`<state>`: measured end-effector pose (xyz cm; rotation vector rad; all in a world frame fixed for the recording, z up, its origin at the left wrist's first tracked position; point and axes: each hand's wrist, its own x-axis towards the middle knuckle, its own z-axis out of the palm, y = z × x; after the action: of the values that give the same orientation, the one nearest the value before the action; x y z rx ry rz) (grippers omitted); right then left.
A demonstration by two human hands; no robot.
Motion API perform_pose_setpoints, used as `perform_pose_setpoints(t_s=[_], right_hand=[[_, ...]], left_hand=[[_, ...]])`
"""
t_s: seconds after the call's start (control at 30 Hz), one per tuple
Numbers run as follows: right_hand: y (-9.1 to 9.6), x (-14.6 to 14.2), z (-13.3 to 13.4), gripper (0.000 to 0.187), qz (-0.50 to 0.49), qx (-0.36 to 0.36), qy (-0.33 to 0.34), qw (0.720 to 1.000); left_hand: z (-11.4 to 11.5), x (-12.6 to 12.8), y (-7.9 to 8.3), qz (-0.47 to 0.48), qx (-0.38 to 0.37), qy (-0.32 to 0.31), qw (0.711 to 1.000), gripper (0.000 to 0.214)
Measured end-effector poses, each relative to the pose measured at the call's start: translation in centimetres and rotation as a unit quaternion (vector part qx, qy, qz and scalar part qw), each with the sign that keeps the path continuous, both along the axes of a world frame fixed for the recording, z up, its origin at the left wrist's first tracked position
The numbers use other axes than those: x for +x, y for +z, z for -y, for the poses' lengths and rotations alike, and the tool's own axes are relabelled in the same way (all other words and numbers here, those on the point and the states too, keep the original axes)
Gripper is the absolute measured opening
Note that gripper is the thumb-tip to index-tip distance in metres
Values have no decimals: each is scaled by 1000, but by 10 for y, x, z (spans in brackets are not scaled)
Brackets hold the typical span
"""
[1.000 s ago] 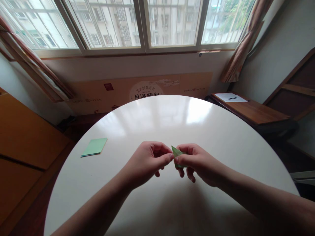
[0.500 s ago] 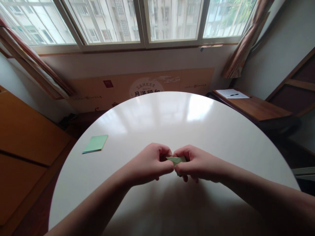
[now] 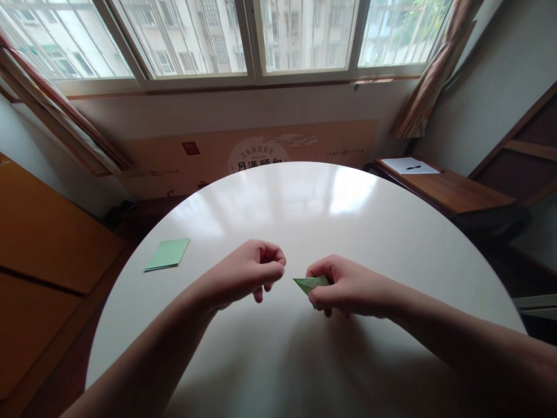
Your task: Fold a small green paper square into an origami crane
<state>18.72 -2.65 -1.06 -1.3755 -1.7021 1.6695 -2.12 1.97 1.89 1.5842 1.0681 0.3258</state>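
Between the thumb and fingers of my right hand (image 3: 348,285) is a small folded piece of green paper (image 3: 306,283). One sharp corner of it points left, and the rest is partly covered by the fingers. My left hand (image 3: 252,270) hovers a short way to the left of that corner, apart from the paper. Its fingers are curled and the thumb lies against the index finger, with nothing visible in them. Both hands are above the round white table (image 3: 270,226).
A stack of square green paper sheets (image 3: 167,254) lies at the table's left side. Beyond the right edge stands a wooden side table (image 3: 474,188) with a white sheet (image 3: 398,165) and a black pen (image 3: 413,168). Windows and a printed panel (image 3: 348,139) are behind.
My left hand has let go of the folded green paper and moved left and slightly up. My right hand keeps hold of the paper in nearly the same place.
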Motion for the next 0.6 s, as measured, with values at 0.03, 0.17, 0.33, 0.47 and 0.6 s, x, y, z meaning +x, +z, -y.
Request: perform_pose_setpoints(t_s=[0.03, 0.17, 0.33, 0.47, 0.6], right_hand=[[0, 0, 0, 6, 0, 0, -3, 1000], [-4, 1, -1, 6, -11, 3, -13, 1000], [-5, 2, -1, 9, -19, 22, -16, 999], [-4, 3, -3, 17, -58, 46, -43, 996], [-5, 3, -6, 23, -101, 80, -87, 988]], left_hand=[[-1, -1, 1, 12, 7, 15, 1000, 6], [1, 0, 0, 25, 54, 5, 998, 11], [10, 10, -6, -19, 93, -37, 995, 21], [7, 10, -7, 6, 84, 31, 996, 22], [3, 7, -6, 40, 94, 81, 991, 22]])
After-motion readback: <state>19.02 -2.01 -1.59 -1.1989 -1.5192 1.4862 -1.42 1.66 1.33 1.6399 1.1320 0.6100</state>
